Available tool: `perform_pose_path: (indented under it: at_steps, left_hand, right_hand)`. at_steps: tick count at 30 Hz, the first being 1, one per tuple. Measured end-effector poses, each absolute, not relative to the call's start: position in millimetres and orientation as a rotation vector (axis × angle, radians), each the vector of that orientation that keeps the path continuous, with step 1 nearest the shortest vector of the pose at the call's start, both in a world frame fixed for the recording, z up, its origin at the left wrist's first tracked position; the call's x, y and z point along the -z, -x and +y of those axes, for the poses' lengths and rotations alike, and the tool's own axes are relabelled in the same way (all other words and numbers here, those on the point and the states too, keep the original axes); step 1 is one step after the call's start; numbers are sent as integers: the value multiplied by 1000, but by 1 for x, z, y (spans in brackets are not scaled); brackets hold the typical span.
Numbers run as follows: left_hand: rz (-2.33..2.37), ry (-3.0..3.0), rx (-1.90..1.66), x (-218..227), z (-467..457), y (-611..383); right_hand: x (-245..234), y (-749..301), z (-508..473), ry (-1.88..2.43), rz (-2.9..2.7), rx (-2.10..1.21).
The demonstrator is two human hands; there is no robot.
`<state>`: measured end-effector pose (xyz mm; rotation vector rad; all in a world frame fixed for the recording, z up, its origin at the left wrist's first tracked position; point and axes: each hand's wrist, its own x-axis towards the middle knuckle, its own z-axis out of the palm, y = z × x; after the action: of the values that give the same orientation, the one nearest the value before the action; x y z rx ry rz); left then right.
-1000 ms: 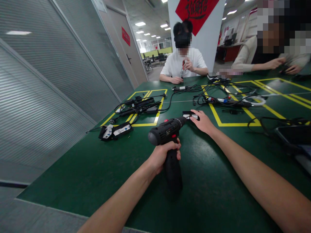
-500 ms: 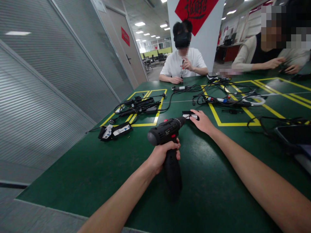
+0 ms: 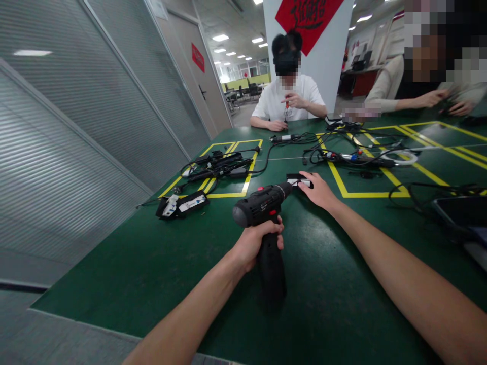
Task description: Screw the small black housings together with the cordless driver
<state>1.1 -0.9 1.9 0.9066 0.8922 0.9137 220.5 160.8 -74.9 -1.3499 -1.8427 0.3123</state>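
My left hand is wrapped round the grip of a black cordless drill, which stands upright on the green table with its nose pointing away to the right. The drill tip meets a small black and white part lying on the table. My right hand rests on that part, fingers pressed down on it and holding it in place.
A black device with white labels lies left of the drill. Tangled black cables and tools fill the yellow-taped boxes beyond. A dark flat device sits at the right edge. Two other people sit at the far side.
My hands and the drill have barely moved. The person across the table has raised a hand slightly.
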Motion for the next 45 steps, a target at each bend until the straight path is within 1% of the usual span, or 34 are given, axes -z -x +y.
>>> perform_pose_path:
  at_steps: [45]
  left_hand:
    - [895, -929, -921, -2, -1, -1]
  right_hand:
    - [72, -220, 159, 1392, -1853, -330]
